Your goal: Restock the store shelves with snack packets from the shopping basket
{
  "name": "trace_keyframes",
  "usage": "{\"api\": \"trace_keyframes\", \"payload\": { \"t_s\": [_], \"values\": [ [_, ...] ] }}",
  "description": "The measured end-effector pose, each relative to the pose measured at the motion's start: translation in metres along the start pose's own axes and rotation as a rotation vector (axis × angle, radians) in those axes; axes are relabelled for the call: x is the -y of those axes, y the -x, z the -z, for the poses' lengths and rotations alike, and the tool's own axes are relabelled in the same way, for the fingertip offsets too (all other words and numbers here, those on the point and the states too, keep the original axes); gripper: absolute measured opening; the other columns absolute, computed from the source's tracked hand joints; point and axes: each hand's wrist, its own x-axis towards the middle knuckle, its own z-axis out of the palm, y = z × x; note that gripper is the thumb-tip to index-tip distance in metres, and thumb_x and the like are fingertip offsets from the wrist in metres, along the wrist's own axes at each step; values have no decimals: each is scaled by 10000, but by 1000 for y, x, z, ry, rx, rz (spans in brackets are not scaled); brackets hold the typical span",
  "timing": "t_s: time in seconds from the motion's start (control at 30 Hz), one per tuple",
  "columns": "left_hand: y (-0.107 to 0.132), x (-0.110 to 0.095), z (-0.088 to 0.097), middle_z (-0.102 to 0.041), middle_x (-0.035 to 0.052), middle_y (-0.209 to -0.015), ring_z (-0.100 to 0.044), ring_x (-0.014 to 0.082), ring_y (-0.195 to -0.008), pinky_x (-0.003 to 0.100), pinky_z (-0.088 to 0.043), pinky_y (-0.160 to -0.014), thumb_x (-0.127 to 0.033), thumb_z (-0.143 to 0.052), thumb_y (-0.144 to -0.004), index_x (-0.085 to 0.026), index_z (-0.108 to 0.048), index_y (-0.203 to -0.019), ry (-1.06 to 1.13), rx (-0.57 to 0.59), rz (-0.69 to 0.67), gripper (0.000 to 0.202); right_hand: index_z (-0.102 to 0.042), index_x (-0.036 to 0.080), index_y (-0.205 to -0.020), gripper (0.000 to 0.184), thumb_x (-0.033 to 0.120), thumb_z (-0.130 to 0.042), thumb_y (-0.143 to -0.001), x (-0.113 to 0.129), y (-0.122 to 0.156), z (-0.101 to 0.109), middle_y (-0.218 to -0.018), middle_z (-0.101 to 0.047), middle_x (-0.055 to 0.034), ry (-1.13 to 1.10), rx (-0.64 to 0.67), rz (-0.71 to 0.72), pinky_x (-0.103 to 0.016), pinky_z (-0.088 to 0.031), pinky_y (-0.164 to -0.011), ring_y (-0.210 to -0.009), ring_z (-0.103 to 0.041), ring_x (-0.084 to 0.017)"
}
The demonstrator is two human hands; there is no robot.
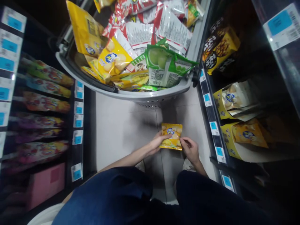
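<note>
Head view: packets (114,59) fill basket (140,95); fingers (166,137) grip yellow packet (172,142).

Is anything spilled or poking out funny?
Yes, the grey-rimmed plastic basket looks overstuffed: a big yellow plastic snack bag tilts up at the left, and a shiny green plastic snack bag has one corner over the rim. Nothing looks spilled.

This is a shop — a narrow aisle between runs of dark shelving (216,141). Tag-like labels (78,137) with blue panels line the shelf edges on both sides, a barcode showing on the large one at upper right. Bagged goods (47,102) fill the left shelves; yellow display boxes (228,150) hold packets on the right. Between them, above pale floor tiles (117,125), is a grey-rimmed basket (131,95) — heaped with snack bags (114,59).
</note>
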Motion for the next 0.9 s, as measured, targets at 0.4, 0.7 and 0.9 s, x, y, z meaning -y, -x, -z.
{"api": "trace_keyframes", "payload": {
  "t_s": [0.4, 0.7, 0.9],
  "values": [
    [17, -3, 44, -233, -131, -485, 78, -21, -321, 178, -35, -341, -274, -595, -927, -167, -649, -1170, 299, 334, 127, 271, -738, 170, -891, 420, 587, -727, -839, -12, -3, -3, -801, -741, -85, -110, -13, -112, -281, -574, -643, -680, -677, -168],
    [2, 2, 27, -708, 43, -972, -645, 161, -870, 226, -512, -803, -237, -701, -773, -144, -614, -1166, -429, 10, -178, 413, -718, 155, -1020, 860, 936, -495, -736, -7, -1, -8, -918, -745, -126, -378, 200, -257, -266, -558, -504, -724, -691, -197],
    [-1, 21, 40, -653, 110, -1302, -623, 258, -1186, 359, -464, -1062, -521, -587, -918, -152, -498, -1350, -976, 138, -320, 575, -635, 205, -1110, 605, 525, -875, -655, -7, 5, -10, -994, -755, -52, -247, 209, -250, -324, -634, -781, -865, -736, -196]
  ]
}}
